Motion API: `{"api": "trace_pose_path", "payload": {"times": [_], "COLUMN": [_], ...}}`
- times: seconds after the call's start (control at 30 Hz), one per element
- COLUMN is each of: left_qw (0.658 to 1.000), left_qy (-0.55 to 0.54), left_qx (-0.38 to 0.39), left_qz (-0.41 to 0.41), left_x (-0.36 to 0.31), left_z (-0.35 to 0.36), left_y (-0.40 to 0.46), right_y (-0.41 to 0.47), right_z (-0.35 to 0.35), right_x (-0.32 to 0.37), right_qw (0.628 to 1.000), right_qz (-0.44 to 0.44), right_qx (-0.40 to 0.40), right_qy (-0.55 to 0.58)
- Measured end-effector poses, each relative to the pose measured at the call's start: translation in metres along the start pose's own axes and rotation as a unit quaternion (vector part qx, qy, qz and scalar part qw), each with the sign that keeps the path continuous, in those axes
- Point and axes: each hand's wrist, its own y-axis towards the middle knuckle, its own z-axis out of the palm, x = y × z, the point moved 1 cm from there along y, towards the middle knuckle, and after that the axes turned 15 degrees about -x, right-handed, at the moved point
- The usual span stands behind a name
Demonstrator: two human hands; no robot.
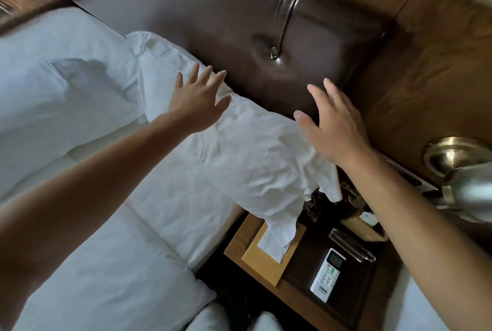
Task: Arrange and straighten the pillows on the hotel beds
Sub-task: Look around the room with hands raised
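Pillow (239, 149) (rumpled) against headboard (213, 24), left hand (198, 99) and right hand (335, 128) spread wide, holding nothing

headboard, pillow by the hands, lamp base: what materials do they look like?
Dark brown padded headboard: likely leather or vinyl, with soft sheen and a tufted dimple. Creased white pillow: matte woven fabric, probably cotton, finely wrinkled. Round brass-coloured lamp base: polished metal, bright highlights.
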Motion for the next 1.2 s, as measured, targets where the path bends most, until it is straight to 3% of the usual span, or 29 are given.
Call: {"api": "trace_pose_path", "payload": {"times": [0.17, 0.4, 0.83, 1.2], "left_qw": [0.993, 0.975, 0.902, 0.862], "left_qy": [-0.028, 0.016, 0.08, 0.158], "left_qx": [-0.113, -0.215, -0.42, -0.481], "left_qz": [0.029, 0.051, 0.053, 0.02], "left_x": [-0.023, -0.068, -0.118, -0.104], "left_z": [-0.079, -0.183, -0.337, -0.397], "left_y": [-0.016, -0.057, -0.163, -0.243], "right_y": [0.0, 0.008, -0.015, -0.066], "right_z": [-0.053, -0.16, -0.289, -0.354], "right_x": [0.007, 0.026, 0.068, 0.119], "right_qw": [0.997, 0.975, 0.919, 0.9], "right_qz": [-0.053, -0.13, -0.271, -0.29], "right_qx": [-0.044, -0.14, -0.282, -0.314], "right_qy": [0.044, 0.112, 0.049, 0.09]}}
